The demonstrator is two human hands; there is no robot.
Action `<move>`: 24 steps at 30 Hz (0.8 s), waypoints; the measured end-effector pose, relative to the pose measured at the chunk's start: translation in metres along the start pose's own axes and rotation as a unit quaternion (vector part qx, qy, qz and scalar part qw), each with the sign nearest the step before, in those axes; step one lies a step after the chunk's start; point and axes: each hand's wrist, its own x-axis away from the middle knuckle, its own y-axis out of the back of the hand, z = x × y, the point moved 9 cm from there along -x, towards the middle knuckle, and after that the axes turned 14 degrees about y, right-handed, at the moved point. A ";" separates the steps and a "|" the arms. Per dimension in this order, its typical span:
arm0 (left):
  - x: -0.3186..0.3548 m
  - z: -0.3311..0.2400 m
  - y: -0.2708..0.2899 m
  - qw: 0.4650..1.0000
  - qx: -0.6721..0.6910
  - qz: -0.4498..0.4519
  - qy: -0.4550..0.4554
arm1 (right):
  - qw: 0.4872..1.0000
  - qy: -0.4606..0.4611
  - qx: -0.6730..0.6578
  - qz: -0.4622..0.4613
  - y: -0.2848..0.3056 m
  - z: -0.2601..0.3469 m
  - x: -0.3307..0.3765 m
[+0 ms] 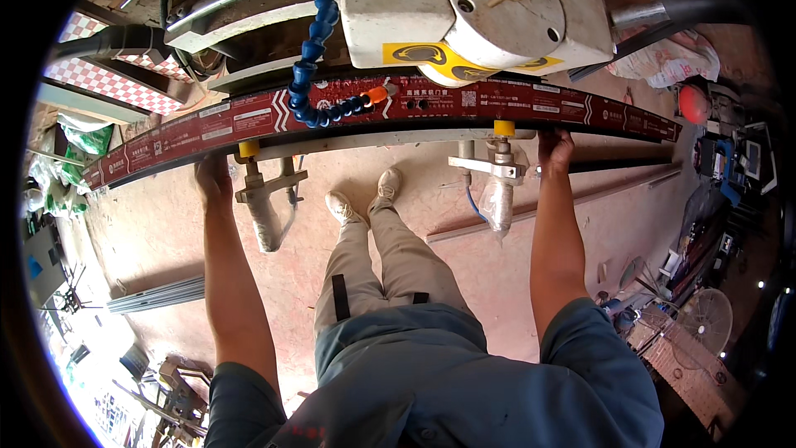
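Note:
A long metal profile covered in dark red printed film lies across the machine in front of me, its ends reaching far out to both sides. My left hand grips its near edge on the left, with most of the fingers hidden beneath. My right hand has its fingers curled at the same edge, right of centre. Between my hands, two clamps with yellow pads, the left clamp and the right clamp, bear on the near side of the profile.
Above the profile hangs a pale machine head with a yellow warning label. A blue segmented hose with an orange nozzle bends down over the profile. Metal bars lie on the floor at left. A fan stands at lower right.

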 end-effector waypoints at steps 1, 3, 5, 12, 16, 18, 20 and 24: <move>0.000 -0.001 -0.008 1.000 0.001 0.013 -0.003 | 1.000 0.000 0.005 -0.005 0.000 0.000 0.000; 0.000 -0.002 -0.012 1.000 -0.010 0.028 -0.004 | 1.000 0.002 0.011 -0.006 -0.006 0.002 0.000; 0.000 -0.004 -0.017 0.999 -0.036 0.035 0.003 | 1.000 0.006 0.016 -0.005 -0.012 0.004 0.001; -0.003 -0.006 -0.039 0.997 -0.064 -0.028 0.015 | 1.000 -0.005 0.024 -0.011 -0.019 0.011 -0.004; -0.004 -0.006 -0.037 0.997 -0.069 -0.026 0.021 | 0.999 -0.006 0.042 -0.031 -0.020 0.012 -0.006; -0.001 -0.006 -0.041 0.997 -0.071 -0.029 0.028 | 0.998 -0.012 0.049 -0.037 -0.013 0.011 -0.009; -0.006 -0.004 -0.040 0.997 -0.068 -0.028 0.029 | 0.997 -0.024 0.054 -0.048 -0.011 0.011 -0.011; -0.008 -0.004 -0.042 0.995 -0.079 -0.055 0.040 | 0.996 -0.019 0.059 -0.064 -0.016 0.012 -0.014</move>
